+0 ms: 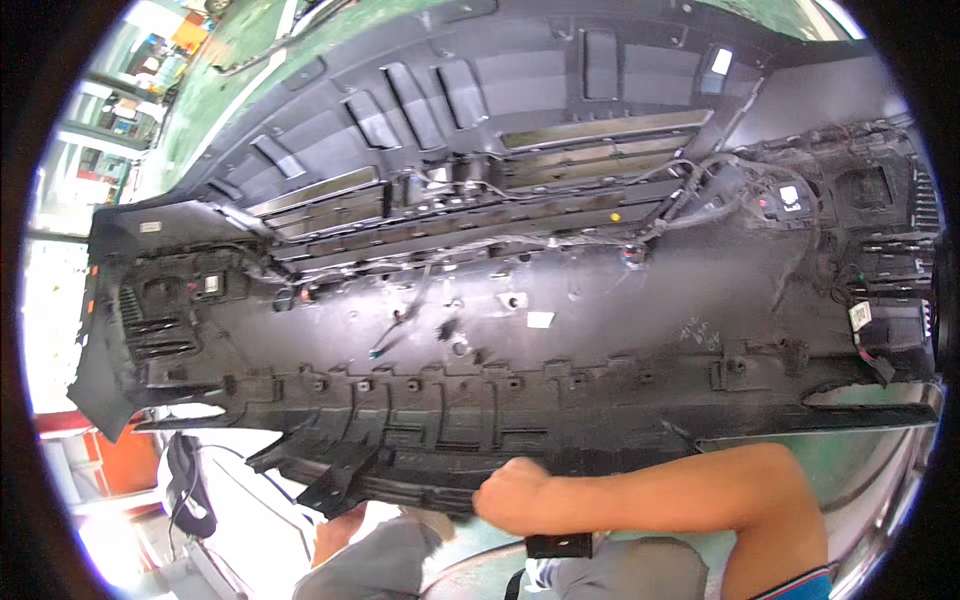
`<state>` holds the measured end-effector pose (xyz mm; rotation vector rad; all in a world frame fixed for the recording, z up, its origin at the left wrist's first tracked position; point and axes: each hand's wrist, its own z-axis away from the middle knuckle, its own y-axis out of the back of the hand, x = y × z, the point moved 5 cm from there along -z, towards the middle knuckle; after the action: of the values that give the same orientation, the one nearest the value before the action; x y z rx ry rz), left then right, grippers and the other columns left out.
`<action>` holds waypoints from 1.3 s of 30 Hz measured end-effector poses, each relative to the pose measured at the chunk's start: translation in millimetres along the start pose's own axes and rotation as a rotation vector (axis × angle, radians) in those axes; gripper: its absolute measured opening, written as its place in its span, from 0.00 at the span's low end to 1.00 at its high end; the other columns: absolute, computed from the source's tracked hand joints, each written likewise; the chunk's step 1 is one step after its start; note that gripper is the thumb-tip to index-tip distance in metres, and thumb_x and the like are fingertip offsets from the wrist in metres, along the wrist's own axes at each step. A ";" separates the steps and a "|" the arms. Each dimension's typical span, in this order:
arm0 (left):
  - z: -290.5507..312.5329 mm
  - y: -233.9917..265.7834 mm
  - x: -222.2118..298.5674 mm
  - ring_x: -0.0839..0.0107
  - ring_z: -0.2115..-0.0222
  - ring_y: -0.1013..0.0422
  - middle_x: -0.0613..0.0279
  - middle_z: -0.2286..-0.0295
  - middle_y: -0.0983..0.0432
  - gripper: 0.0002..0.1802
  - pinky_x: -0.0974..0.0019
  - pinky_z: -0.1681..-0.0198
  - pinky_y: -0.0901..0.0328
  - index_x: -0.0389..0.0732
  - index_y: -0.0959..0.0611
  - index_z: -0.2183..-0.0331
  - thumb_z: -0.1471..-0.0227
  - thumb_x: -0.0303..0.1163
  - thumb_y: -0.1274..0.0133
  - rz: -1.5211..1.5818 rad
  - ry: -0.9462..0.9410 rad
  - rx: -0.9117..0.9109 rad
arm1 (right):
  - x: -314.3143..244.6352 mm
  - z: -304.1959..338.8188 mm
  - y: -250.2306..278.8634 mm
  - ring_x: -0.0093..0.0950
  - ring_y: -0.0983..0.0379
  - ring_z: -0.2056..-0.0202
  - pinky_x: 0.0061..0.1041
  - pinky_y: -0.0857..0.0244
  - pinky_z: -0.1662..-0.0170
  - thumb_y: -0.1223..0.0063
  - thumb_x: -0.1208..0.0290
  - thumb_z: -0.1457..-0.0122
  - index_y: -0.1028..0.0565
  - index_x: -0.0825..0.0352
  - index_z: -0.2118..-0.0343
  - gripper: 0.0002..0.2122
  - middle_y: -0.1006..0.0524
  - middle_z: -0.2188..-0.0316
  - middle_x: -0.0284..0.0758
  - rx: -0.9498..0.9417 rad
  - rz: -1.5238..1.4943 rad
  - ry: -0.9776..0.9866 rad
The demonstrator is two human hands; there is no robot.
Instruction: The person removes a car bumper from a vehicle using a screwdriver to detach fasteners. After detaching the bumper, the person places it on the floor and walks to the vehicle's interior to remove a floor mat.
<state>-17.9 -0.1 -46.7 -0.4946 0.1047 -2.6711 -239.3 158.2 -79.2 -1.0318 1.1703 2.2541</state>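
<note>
Where the right hand (pixel 515 497) curls, the bumper (pixel 630 315) (black) spreads beyond.

Vehicle workshop, judging by contents. Large black car bumper (pixel 620 300) spanning middle of frame, bare inner side showing; wiring harness (pixel 545 241) strung along it below grille openings. Upper left: green floor (pixel 200 108) with painted white line (pixel 248 92), long thin dark part (pixel 322 15) lying near line. Far upper left: racks (pixel 125 110) of mixed small items, too blurred to tell. Lower left: orange-red cabinet-like box (pixel 130 460). Bright light along left edge.
</note>
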 end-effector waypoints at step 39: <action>-138.8 -18.3 -61.7 0.57 0.52 0.23 0.48 0.52 0.23 0.30 0.56 0.47 0.30 0.31 0.29 0.42 0.34 0.43 0.47 -0.725 0.254 -0.472 | 93.6 211.8 -254.1 0.38 0.26 0.50 0.35 0.27 0.54 0.47 0.69 0.42 0.22 0.61 0.53 0.14 0.24 0.53 0.36 0.711 0.162 -0.783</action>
<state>-22.3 41.9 -193.7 -0.3721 0.7793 -3.4221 -230.9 478.2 -204.5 0.2106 1.4932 1.7905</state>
